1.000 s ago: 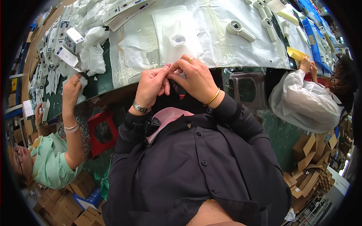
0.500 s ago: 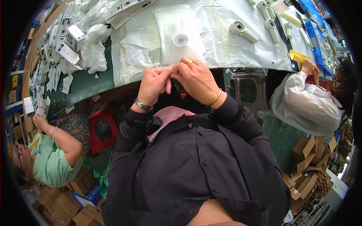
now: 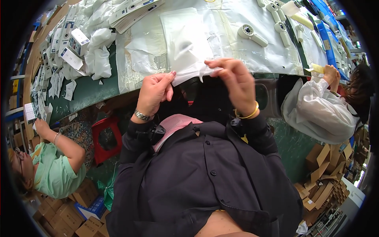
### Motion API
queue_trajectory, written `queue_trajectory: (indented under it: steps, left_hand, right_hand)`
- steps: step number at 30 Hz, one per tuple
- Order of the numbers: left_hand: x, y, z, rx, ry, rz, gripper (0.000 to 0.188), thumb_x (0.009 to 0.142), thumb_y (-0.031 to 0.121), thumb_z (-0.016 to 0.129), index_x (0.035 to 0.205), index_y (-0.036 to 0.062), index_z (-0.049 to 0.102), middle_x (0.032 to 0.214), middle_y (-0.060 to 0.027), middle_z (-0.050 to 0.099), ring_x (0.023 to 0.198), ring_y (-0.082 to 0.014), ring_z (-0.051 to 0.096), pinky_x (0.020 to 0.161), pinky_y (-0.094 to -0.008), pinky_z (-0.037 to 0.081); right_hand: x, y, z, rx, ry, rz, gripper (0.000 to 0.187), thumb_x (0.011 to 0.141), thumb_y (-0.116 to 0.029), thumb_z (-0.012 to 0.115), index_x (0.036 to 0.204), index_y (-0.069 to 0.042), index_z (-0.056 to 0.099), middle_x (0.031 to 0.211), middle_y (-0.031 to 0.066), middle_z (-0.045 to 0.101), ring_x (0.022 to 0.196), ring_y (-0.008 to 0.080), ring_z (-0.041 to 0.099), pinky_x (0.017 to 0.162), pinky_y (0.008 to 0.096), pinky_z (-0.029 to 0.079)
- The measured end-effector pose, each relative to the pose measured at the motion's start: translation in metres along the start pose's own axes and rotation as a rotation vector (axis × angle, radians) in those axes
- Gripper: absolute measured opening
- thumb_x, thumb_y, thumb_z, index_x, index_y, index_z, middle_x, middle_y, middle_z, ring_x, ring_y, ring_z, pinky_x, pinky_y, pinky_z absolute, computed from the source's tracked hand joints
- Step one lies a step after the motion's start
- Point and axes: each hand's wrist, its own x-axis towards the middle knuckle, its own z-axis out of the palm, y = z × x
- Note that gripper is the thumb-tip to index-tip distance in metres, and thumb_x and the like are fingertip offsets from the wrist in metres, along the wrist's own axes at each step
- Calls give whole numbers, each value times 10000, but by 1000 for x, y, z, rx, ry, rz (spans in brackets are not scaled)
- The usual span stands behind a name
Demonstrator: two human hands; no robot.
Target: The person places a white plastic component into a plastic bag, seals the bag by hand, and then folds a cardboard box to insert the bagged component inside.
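A frosted white plastic bag (image 3: pixel 188 47) lies at the table's near edge on a pile of similar bags, its near rim lifted and creased. My left hand (image 3: pixel 155 90) pinches the left corner of that rim between thumb and forefinger. At the right corner, my right hand (image 3: pixel 240 83), slightly blurred, has thumb and forefinger closed on the film, its other fingers curled. What lies inside the bag is hard to make out through the film. To the right rests a white handheld fan (image 3: pixel 252 34) with a round dark-ringed head.
A stack of printed flat boxes (image 3: pixel 132 15) stands at the back left, beside heaped small cartons (image 3: pixel 71 59) and crumpled white bags (image 3: pixel 98 55). More white fans (image 3: pixel 282 33) and blue bins (image 3: pixel 329 43) are at right. Co-workers sit on both sides; a red stool (image 3: pixel 106 140) is at left.
My hands were together at the table edge; now they are apart, the right one moved rightward. The bag's near rim has been drawn up and stretched between them.
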Motion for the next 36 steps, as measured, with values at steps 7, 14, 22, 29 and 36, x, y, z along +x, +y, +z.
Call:
queue_trajectory:
  steps: [7,14,22,29,36]
  left_hand:
    - [-6,1,-26,-18,-62,-45,278,1062,251,696,903,25,732,600,6,628,429,-24,415,428,-208,252]
    - [-19,4,-48,136,-106,-89,202,1052,198,712,1030,-2,730,648,42,622,448,-20,471,432,-190,234]
    - [-5,14,-20,872,339,996,490,841,-52,736,1292,138,714,1190,-66,718,1122,-235,665,902,-321,500]
    - [16,9,-9,1094,213,1111,581,749,-43,747,1272,211,727,1388,2,674,1329,-301,561,1123,-407,353]
    - [36,7,-13,972,182,1152,346,809,67,818,1132,179,765,1208,21,757,1304,-280,575,1077,-399,358]
  right_hand:
    - [-27,4,-71,110,303,298,169,1097,-188,645,1032,-33,669,864,31,678,738,150,600,685,299,453]
    - [-24,9,-60,-1144,115,-197,237,924,-156,828,1136,-84,750,839,-10,701,838,210,639,798,337,468]
    - [-11,27,-17,-937,-20,-236,433,823,-103,842,1244,-138,750,1230,37,711,1179,276,615,1038,398,477]
    - [13,43,-6,-936,-221,-450,485,759,-36,798,1220,-183,756,1375,6,676,1276,267,589,1043,405,481]
    - [28,55,-10,-805,-222,-456,362,739,-35,806,1081,-141,751,1133,-14,754,1124,264,651,970,393,490]
